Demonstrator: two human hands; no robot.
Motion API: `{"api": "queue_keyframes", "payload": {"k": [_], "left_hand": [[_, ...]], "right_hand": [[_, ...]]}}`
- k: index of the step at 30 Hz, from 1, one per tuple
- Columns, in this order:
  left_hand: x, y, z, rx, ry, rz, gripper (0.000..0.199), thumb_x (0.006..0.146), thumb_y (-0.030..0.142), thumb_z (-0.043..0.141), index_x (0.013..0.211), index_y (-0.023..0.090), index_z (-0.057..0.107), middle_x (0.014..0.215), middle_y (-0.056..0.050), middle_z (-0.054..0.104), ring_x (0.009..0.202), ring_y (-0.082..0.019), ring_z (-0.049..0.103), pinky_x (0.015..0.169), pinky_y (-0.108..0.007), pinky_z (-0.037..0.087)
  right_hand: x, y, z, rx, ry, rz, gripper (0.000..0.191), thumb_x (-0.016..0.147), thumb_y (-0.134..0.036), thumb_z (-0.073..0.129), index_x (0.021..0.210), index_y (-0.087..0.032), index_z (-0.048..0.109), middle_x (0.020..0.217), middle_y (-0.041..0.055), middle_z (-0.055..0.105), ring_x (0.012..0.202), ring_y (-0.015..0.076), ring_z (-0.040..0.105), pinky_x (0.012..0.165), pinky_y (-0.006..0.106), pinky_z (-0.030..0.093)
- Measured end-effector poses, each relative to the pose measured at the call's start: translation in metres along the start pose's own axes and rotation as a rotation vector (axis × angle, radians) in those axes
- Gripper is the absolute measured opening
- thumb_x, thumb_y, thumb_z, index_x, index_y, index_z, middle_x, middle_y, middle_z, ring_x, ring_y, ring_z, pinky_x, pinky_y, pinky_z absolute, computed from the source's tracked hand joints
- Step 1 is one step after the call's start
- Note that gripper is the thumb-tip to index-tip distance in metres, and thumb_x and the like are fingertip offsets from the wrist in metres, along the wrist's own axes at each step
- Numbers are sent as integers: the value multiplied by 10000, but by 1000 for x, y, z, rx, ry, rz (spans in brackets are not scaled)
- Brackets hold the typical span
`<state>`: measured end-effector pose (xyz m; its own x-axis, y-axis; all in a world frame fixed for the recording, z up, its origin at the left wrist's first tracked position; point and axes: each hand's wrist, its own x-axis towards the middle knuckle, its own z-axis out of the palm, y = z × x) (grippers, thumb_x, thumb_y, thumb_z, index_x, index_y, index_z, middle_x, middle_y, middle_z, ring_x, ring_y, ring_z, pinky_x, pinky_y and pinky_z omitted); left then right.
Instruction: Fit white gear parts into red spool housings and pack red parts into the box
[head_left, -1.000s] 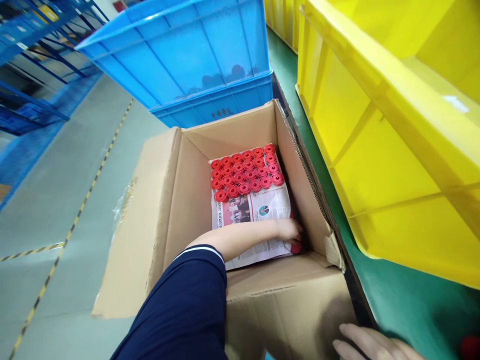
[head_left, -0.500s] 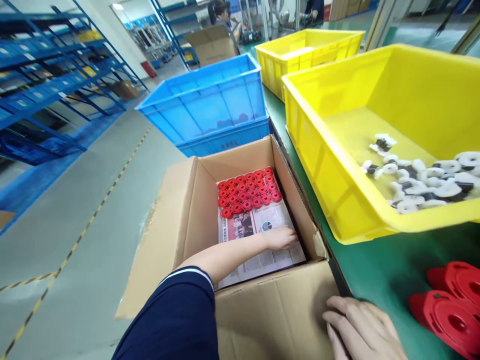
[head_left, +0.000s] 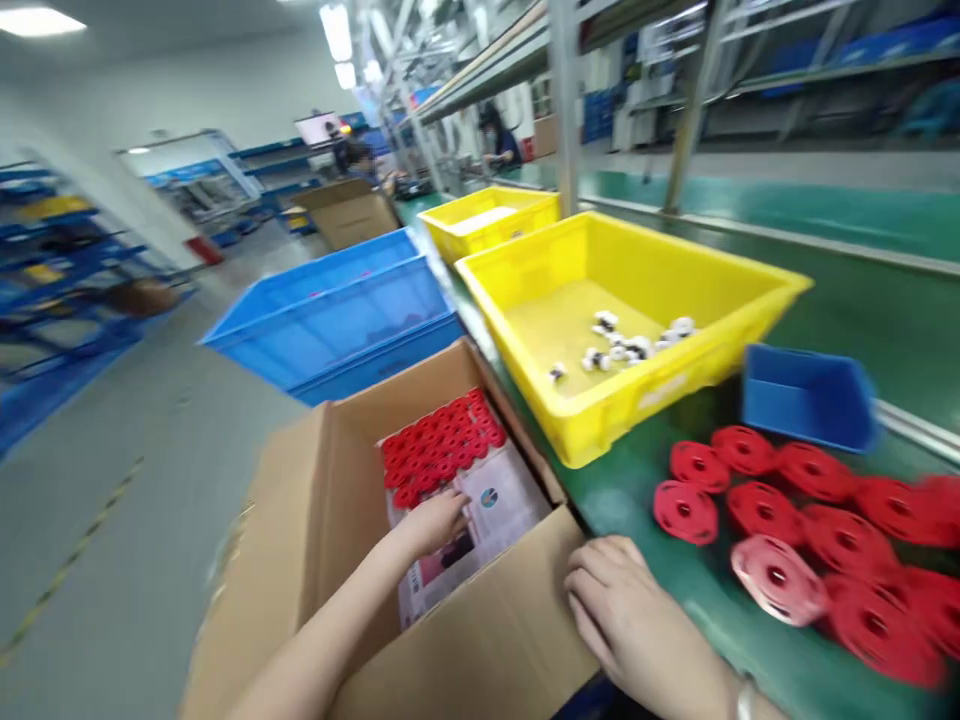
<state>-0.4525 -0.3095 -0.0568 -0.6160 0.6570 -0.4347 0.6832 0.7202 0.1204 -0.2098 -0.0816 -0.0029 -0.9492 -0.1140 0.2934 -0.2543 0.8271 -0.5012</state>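
Note:
My left hand is inside an open cardboard box, fingers stretched out over a newspaper sheet. Its fingertips are near the front row of small red round parts, which stand in close rows on the paper at the box's far end. Blur softens the fingers, but I see nothing held. On the right corner of the near box flap rests my right hand, its fingers slightly bent and apart, holding nothing. Larger-looking red round parts with centre holes lie on the green bench to its right.
Beyond the box stand blue crates. A yellow bin with white-and-black parts sits on the green bench, another yellow bin behind it. A small blue tray is at right. People work farther back.
The view has swung up and to the right, showing more bench and red parts. My left hand has moved from the paper's right edge toward the red rows. My right hand stays on the flap.

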Motion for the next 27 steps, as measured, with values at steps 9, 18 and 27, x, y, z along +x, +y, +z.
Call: {"api": "queue_keyframes", "payload": {"k": [9, 18, 27], "left_hand": [[-93, 99, 19, -31, 304, 43, 544, 922, 448, 586, 1403, 236, 445, 1403, -99, 572, 1261, -242, 574, 1045, -346, 482], [-89, 131, 44, 49, 570, -173, 480, 810, 358, 772, 1197, 151, 578, 1077, -117, 672, 1012, -295, 651, 864, -405, 537], [-93, 136, 50, 83, 649, -174, 389, 905, 409, 668, 1178, 142, 594, 1046, -70, 653, 967, -226, 637, 861, -416, 526]], "right_hand": [[-13, -1, 0, -204, -72, -91, 185, 950, -164, 518, 782, -192, 589, 837, 17, 601, 840, 164, 525, 856, 314, 384], [-22, 1, 3, -285, -42, -227, 196, 888, -89, 565, 719, -178, 610, 756, 26, 606, 769, 181, 536, 845, 351, 368], [-23, 3, 3, -331, -37, -284, 247, 929, -99, 515, 712, -179, 602, 725, 22, 615, 744, 182, 560, 835, 356, 371]]}}
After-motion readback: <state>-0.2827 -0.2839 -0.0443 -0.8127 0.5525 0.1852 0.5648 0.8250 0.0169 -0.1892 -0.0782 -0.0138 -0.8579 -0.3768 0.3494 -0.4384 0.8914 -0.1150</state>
